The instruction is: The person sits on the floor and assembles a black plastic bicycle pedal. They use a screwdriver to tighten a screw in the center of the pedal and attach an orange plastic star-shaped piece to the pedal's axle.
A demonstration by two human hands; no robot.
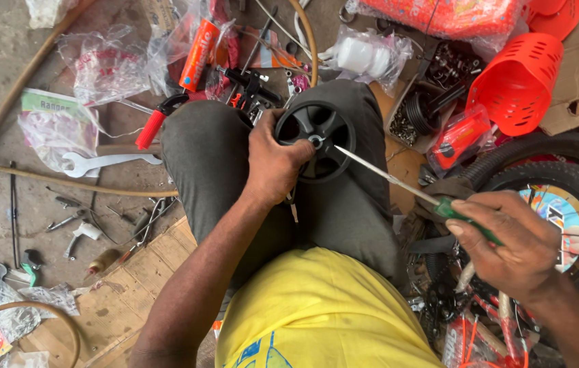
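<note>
We see a small black plastic wheel (317,140) resting between the knees of a seated person in grey trousers (208,157), near the middle of the scene. The left hand (272,163) is closed around the wheel's left rim, fingers wrapped over its edge and thumb across the spokes. A long screwdriver (398,182) runs from the lower right up to the wheel's hub, its metal tip touching the centre. The right hand (508,245) grips the green handle of that screwdriver, fingers curled shut around it.

On the right, just beside the right hand, stands a small bicycle wheel (569,204) with a black tyre and a colourful disc. Farther off to the right lies an orange plastic basket (518,82), tipped on its side, next to a cardboard tray of small metal parts (416,116). On the left, on the concrete floor, lie an open-ended spanner (102,162), a red-handled tool (156,123) and several clear plastic bags (98,65). At the far side, an orange tube (199,54) leans among the wrappers. The person wears a yellow shirt (317,313).
</note>
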